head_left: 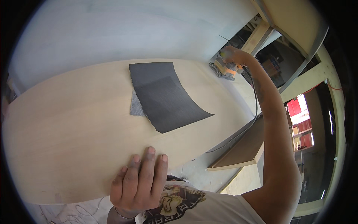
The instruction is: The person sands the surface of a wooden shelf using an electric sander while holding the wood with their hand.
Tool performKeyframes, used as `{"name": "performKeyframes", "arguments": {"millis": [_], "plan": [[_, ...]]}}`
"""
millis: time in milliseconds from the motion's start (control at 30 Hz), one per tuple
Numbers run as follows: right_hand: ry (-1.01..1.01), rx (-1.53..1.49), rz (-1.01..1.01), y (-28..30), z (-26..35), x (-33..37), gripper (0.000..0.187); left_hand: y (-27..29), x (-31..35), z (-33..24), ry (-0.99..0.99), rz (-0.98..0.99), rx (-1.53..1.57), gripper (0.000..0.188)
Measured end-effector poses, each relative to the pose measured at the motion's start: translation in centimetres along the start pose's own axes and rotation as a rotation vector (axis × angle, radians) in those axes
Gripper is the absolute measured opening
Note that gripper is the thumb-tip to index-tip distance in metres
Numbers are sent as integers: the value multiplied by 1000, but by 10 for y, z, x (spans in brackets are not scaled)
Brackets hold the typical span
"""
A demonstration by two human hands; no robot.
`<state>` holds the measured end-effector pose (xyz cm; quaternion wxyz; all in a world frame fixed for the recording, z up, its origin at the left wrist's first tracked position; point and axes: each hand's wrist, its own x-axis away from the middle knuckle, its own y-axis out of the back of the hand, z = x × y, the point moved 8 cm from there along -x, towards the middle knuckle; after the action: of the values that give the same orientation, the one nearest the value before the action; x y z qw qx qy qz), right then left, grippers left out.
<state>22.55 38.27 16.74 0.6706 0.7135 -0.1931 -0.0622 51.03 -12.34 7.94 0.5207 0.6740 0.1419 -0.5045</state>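
A wide pale wooden panel fills the middle of the view. My left hand rests on its near edge, fingers stretched out and holding nothing. At the far right of the panel, my right hand is closed over the top of an orange and black power sander. The sander's base is on or close to the panel; contact is hard to make out. Between my hands lies a dark grey sheet of sandpaper, its right corner curving. A lighter grey piece sticks out from under its left edge.
A black cord runs from the sander, over the panel's right edge. A large pale upright panel stands behind. A brown board with a light wooden frame is below right. Wooden framing rises at the right. Coiled cord lies lower left.
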Motion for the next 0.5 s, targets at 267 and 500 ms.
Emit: {"name": "performKeyframes", "arguments": {"millis": [267,500], "plan": [[1,-36,9,-4,-5,2,81,-44,-18,30,-26,14,32,13],[-79,-93,32,2,0,15,86,-91,-36,67,-39,27,58,13]]}}
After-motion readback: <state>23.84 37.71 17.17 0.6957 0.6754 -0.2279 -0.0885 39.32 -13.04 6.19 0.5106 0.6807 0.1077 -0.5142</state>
